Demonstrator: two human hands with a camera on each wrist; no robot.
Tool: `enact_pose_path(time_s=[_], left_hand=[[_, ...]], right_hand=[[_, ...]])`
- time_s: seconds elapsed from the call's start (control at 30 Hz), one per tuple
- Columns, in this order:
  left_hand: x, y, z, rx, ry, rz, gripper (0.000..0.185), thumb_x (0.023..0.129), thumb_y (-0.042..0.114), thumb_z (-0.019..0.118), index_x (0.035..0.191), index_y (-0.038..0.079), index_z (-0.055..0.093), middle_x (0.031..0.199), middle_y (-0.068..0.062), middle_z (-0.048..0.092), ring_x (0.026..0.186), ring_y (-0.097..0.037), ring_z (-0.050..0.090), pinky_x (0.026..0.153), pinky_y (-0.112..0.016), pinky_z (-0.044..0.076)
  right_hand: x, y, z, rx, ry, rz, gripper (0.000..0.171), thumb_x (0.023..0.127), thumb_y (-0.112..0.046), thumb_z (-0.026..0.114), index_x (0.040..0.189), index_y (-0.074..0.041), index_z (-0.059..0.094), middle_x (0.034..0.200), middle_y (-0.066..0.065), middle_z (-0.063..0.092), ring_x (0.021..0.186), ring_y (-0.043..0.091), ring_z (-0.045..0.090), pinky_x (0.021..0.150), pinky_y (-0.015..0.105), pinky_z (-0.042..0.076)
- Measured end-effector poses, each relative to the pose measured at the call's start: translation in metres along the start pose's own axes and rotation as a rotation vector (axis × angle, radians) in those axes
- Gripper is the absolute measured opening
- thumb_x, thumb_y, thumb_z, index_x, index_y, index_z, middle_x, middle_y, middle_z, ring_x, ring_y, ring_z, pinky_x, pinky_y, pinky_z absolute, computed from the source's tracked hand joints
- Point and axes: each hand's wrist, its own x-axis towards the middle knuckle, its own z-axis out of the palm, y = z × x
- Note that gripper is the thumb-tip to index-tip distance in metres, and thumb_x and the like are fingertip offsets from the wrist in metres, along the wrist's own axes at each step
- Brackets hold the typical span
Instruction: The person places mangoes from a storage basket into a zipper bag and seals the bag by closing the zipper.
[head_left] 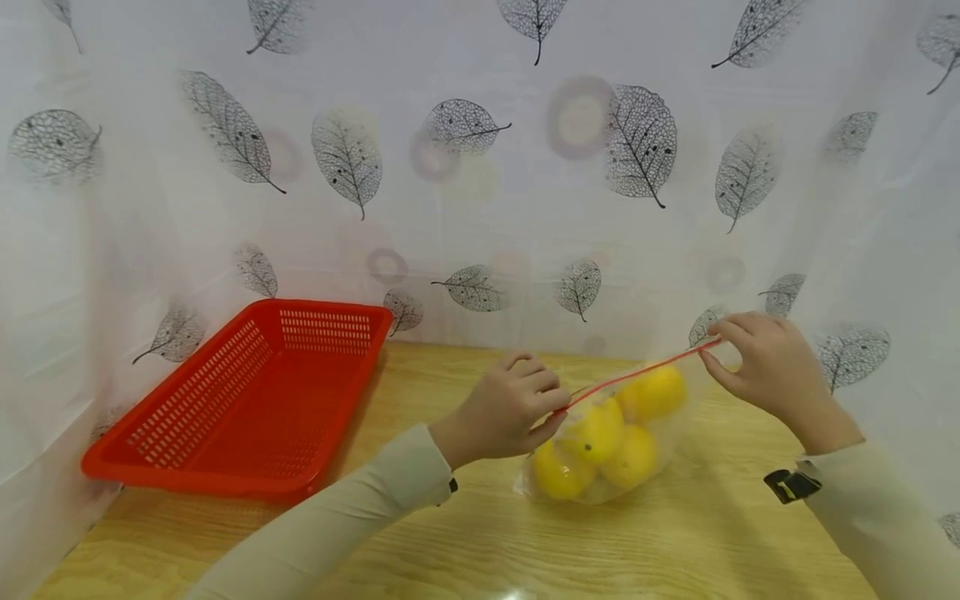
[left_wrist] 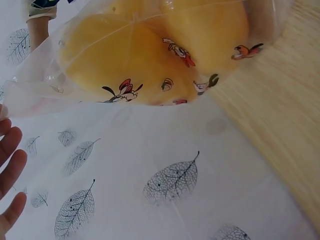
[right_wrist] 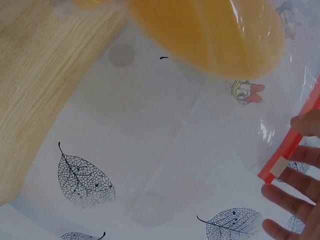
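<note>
A clear zip bag (head_left: 660,433) printed with small cartoon figures holds several yellow lemons (head_left: 596,433) and rests on the wooden table (head_left: 480,533). Its red zip strip (head_left: 637,375) stretches between both hands. My left hand (head_left: 506,408) pinches the strip's left end, near the bag's mouth. My right hand (head_left: 765,362) pinches the right end, raised higher. In the left wrist view the bag (left_wrist: 40,90) with lemons (left_wrist: 150,55) fills the top, fingertips (left_wrist: 10,165) at the left edge. In the right wrist view the red strip (right_wrist: 292,145) sits by my fingers (right_wrist: 295,185) under a lemon (right_wrist: 210,35).
A red perforated plastic basket (head_left: 247,400) stands on the table's left side, with nothing visible inside it. A white curtain with a grey leaf print (head_left: 480,167) encloses the table at the back and both sides. Bare wood lies in front of the bag.
</note>
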Motion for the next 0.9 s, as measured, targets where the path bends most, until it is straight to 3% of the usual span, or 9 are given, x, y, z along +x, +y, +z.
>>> enact_pose_path(time_s=[0.2, 0.33, 0.47, 0.57, 0.77, 0.9], left_hand=[[0.0, 0.006, 0.005, -0.009, 0.003, -0.034, 0.006, 0.084, 0.024, 0.06, 0.081, 0.022, 0.065, 0.078, 0.009, 0.064, 0.082, -0.011, 0.059, 0.087, -0.028, 0.045], [0.002, 0.012, 0.007, -0.009, 0.01, -0.036, 0.007, 0.084, 0.025, 0.06, 0.081, 0.022, 0.065, 0.078, 0.009, 0.064, 0.081, -0.01, 0.059, 0.085, -0.028, 0.046], [0.007, 0.02, 0.008, -0.031, 0.0, -0.039, 0.007, 0.085, 0.026, 0.06, 0.081, 0.022, 0.064, 0.079, 0.009, 0.064, 0.079, -0.01, 0.058, 0.086, -0.027, 0.046], [0.012, 0.027, 0.009, -0.046, -0.013, -0.039, 0.008, 0.085, 0.028, 0.06, 0.083, 0.022, 0.065, 0.08, 0.009, 0.065, 0.08, -0.009, 0.059, 0.086, -0.027, 0.045], [0.022, 0.042, 0.013, -0.052, -0.032, -0.009, 0.012, 0.085, 0.036, 0.059, 0.084, 0.026, 0.066, 0.079, 0.013, 0.065, 0.081, -0.007, 0.059, 0.09, -0.028, 0.044], [0.026, 0.047, 0.013, -0.06, -0.059, 0.039, 0.022, 0.083, 0.05, 0.06, 0.083, 0.028, 0.064, 0.079, 0.014, 0.061, 0.078, -0.005, 0.056, 0.094, -0.027, 0.042]], right_hand=[[0.0, -0.018, -0.003, -0.079, 0.068, 0.07, 0.06, 0.092, -0.049, 0.028, 0.087, 0.001, 0.061, 0.086, 0.022, 0.062, 0.08, 0.042, 0.057, 0.069, 0.057, 0.044], [0.002, -0.031, -0.003, -0.082, 0.087, 0.064, 0.039, 0.089, -0.035, 0.043, 0.086, 0.0, 0.062, 0.077, 0.019, 0.061, 0.071, 0.039, 0.056, 0.064, 0.053, 0.044], [0.004, -0.042, -0.002, -0.038, 0.033, 0.038, 0.016, 0.077, -0.014, 0.058, 0.086, -0.003, 0.065, 0.067, 0.011, 0.065, 0.061, 0.031, 0.059, 0.063, 0.049, 0.046], [0.003, -0.049, -0.003, 0.005, -0.016, 0.031, 0.016, 0.071, -0.004, 0.062, 0.085, -0.005, 0.068, 0.068, 0.009, 0.068, 0.059, 0.028, 0.061, 0.067, 0.05, 0.047], [0.004, -0.054, -0.007, 0.043, -0.062, 0.078, 0.012, 0.072, -0.003, 0.059, 0.08, -0.008, 0.067, 0.066, 0.007, 0.068, 0.051, 0.022, 0.054, 0.066, 0.049, 0.048], [0.005, -0.053, -0.013, 0.056, -0.116, 0.163, 0.008, 0.075, -0.01, 0.06, 0.072, -0.013, 0.066, 0.061, -0.002, 0.063, 0.049, 0.015, 0.048, 0.051, 0.036, 0.043]])
